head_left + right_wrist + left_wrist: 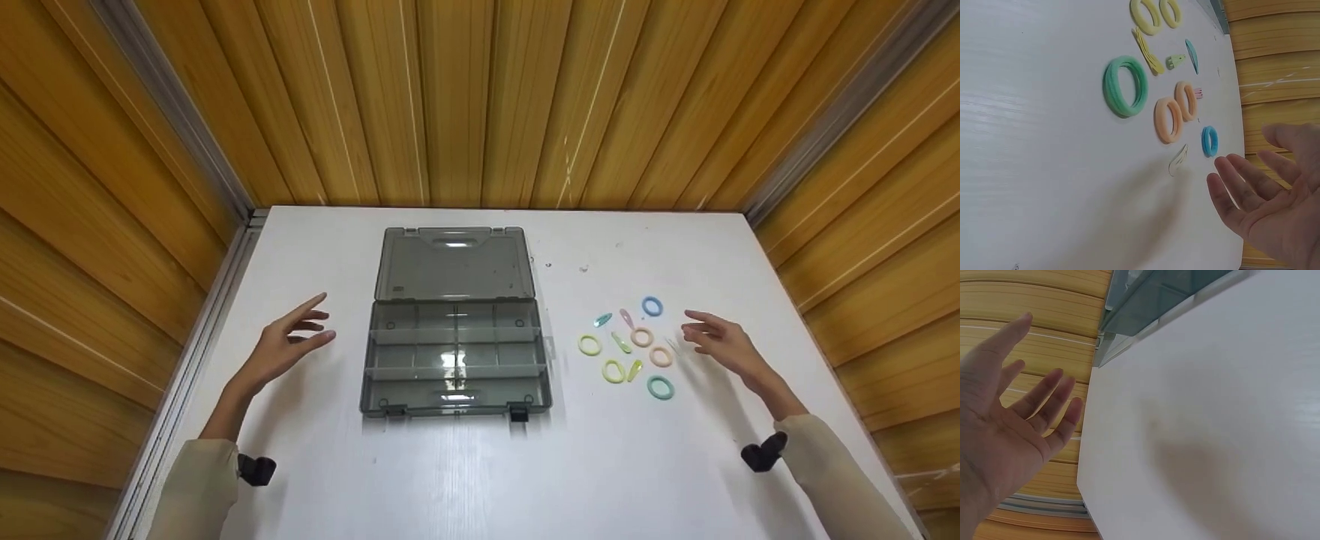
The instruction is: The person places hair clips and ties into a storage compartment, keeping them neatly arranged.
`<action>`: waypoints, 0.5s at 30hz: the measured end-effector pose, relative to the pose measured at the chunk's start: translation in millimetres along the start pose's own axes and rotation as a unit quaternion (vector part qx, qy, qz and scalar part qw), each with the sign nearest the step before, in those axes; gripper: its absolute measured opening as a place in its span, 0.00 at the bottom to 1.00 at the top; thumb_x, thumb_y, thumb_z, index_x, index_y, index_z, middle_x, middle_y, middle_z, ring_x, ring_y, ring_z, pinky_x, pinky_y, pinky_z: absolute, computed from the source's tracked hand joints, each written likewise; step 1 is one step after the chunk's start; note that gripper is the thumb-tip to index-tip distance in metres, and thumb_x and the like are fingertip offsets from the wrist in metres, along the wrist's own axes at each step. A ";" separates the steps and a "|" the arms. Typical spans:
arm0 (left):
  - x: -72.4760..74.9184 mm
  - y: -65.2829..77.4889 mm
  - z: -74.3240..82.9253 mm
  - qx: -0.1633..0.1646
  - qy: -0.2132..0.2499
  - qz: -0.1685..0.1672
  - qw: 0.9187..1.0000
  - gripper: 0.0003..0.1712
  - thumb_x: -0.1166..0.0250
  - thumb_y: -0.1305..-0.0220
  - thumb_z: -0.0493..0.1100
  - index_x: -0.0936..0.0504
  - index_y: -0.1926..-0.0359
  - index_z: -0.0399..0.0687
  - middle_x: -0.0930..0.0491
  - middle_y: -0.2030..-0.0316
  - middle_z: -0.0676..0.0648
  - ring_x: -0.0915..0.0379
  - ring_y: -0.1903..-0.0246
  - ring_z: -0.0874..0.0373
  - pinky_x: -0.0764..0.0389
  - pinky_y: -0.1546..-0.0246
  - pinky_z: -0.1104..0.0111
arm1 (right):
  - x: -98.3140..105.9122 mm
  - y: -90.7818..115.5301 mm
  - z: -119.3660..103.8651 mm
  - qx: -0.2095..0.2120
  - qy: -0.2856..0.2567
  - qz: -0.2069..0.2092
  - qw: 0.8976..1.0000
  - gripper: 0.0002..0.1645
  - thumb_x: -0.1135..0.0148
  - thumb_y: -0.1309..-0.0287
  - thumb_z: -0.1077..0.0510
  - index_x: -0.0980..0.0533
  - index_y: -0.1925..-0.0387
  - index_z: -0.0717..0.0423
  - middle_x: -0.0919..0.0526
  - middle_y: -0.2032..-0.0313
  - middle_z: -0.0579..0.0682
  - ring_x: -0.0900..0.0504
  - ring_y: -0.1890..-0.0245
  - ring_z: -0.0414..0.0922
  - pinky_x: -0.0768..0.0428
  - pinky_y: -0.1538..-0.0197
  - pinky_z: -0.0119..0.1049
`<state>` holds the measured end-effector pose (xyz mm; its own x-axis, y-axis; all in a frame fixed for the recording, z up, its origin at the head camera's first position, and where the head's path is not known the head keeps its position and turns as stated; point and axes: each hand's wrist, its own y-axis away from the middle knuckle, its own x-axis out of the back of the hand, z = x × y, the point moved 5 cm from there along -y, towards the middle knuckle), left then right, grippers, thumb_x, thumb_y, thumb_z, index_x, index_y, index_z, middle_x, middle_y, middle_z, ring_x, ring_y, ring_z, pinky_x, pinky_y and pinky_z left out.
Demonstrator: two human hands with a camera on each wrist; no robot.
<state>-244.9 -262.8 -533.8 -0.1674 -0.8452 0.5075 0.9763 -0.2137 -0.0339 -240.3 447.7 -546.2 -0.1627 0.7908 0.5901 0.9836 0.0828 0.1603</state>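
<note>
My left hand hovers over the table, left of a grey see-through compartment box, with spread fingers and nothing in it. The box's lid is swung back and no items show in its compartments. On the right lie several hair ties, among them a blue hair tie, a green hair tie and a peach hair tie. Between them are hair clips: a teal clip, a pink clip, a yellow clip. Beside a pale clip, my right hand hovers, loosely spread and holding nothing.
All of this is on a white table. Wood-patterned walls stand behind it and at both sides, with metal posts at the corners. Small specks dot the tabletop right of the lid.
</note>
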 end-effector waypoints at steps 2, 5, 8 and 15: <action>-4.3 0.1 -1.5 0.003 0.007 -0.008 1.000 0.39 0.32 0.31 0.46 0.35 0.23 0.58 0.22 0.37 0.35 0.22 0.40 0.41 0.21 0.45 0.71 | -2.0 0.6 2.4 -0.003 0.000 0.001 1.000 0.34 0.45 0.24 0.53 0.38 0.27 0.69 0.25 0.37 0.74 0.20 0.55 0.22 0.17 0.50 0.24; -11.0 0.4 -3.5 0.004 0.018 -0.016 1.000 0.38 0.32 0.31 0.45 0.35 0.23 0.58 0.23 0.37 0.34 0.21 0.41 0.42 0.20 0.46 0.71 | -3.9 0.5 5.0 -0.009 0.001 0.011 1.000 0.34 0.44 0.24 0.53 0.37 0.28 0.69 0.23 0.39 0.73 0.19 0.56 0.24 0.17 0.51 0.24; -17.0 1.6 -7.1 0.008 0.026 -0.019 0.999 0.38 0.31 0.31 0.45 0.34 0.23 0.58 0.22 0.38 0.34 0.21 0.42 0.43 0.19 0.46 0.69 | -7.0 -0.6 7.8 -0.015 0.000 0.016 1.000 0.33 0.44 0.24 0.52 0.35 0.29 0.70 0.22 0.40 0.71 0.19 0.56 0.24 0.17 0.51 0.24; -34.7 5.3 -19.0 0.025 0.038 -0.044 0.998 0.38 0.32 0.31 0.46 0.34 0.24 0.53 0.23 0.37 0.34 0.21 0.43 0.42 0.19 0.49 0.65 | -17.6 2.1 17.6 -0.026 -0.030 0.007 0.999 0.31 0.44 0.24 0.54 0.34 0.30 0.72 0.21 0.43 0.70 0.17 0.57 0.29 0.16 0.53 0.27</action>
<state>-236.6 -243.9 -568.0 -0.2605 -0.8595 0.4398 0.9627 -0.2656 0.0512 -234.0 444.6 -570.2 -0.1422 0.8266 0.5445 0.9803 0.0412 0.1934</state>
